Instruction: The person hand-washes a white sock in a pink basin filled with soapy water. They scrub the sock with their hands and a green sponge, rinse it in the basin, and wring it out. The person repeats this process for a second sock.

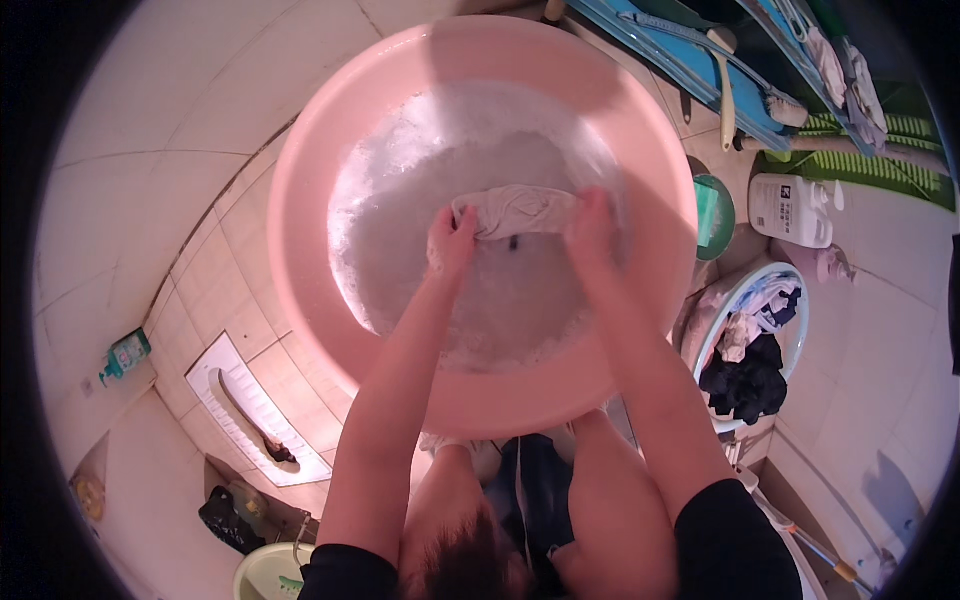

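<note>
A wet whitish cloth (522,212) is stretched between my two hands over grey, sudsy water. It looks bunched and lies level; its exact kind I cannot make out. My left hand (452,240) pinches its left end, and my right hand (590,230) is closed around the right end. Below both hands is a large round pink basin (320,130), with foam gathered along the water's edge. Just under the cloth's lower edge a small dark spot (514,242) shows, too small to name.
At right stand a light-blue-rimmed laundry basket (803,325) of clothes, a white pump bottle (790,210) and a small green bowl (722,240). Brushes (727,95) hang at the upper right. A squat toilet (225,375) and a green pump bottle (126,353) are at left.
</note>
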Demonstrator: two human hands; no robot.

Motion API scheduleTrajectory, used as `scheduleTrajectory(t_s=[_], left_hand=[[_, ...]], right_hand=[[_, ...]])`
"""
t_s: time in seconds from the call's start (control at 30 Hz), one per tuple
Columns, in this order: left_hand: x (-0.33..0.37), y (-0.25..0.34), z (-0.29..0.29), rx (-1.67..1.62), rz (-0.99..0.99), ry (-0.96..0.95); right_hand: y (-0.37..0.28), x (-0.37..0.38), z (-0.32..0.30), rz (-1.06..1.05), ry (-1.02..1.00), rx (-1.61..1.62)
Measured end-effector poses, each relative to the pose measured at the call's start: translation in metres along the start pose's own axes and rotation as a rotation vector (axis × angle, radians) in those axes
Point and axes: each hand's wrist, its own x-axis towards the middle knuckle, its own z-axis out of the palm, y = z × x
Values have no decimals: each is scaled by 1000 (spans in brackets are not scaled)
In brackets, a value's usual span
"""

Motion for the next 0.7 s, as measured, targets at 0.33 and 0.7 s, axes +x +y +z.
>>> scheduleTrajectory(t_s=[0.33,0.7], left_hand=[[-6,-47,-8,63,-46,71],[-58,47,28,-1243,-644,-120]], right_hand=[[-26,-18,-7,158,-504,354],[-110,-84,-52,-558,-422,326]])
